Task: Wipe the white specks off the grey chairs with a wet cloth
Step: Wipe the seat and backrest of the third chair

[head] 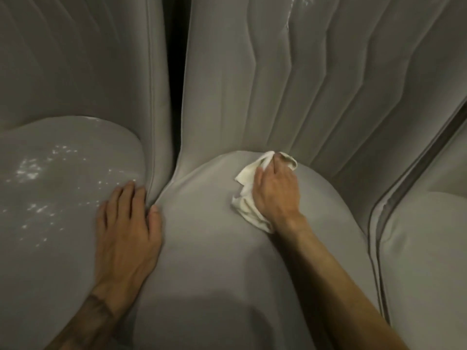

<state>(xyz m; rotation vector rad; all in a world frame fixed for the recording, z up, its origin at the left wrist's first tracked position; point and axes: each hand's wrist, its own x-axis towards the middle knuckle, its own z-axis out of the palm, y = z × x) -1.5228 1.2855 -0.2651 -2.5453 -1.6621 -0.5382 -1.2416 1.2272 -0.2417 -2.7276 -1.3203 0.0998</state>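
Three grey padded chairs stand side by side. The middle chair's seat [207, 236] looks plain grey. On its back right part lies a crumpled white cloth [246, 195], and my right hand [276, 190] presses on it with fingers curled over the fabric. White specks [32, 170] are scattered over the left chair's seat [58, 223]. My left hand [127, 231] rests flat with straight fingers on that seat's right edge, thumb at the seam between the two chairs.
Ribbed grey backrests [316, 84] rise behind the seats, with a dark gap [174, 72] between the left and middle ones. A few white marks show high on the middle backrest [290, 18]. A third grey chair [424, 248] stands at the right.
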